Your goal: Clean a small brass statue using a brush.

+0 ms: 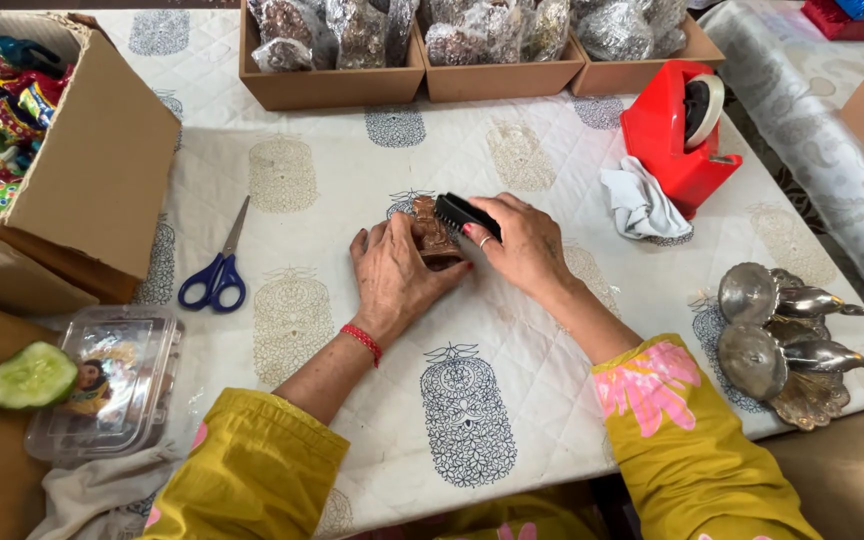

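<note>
Centrally on the quilted printed cloth [512, 330] I see a small brown figurine [433, 233], possibly carved wood. My left hand [397, 275] clamps it from the side; my right hand [522, 245] pinches a black brush [464, 213] against it. Blue-handled scissors [216, 270] lie well left.

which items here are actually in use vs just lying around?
In use:
left hand steadying brown carved figure
right hand holding black brush

Lying about:
blue scissors
red tape dispenser
white cloth
metal bird ornaments
cucumber slice
</note>
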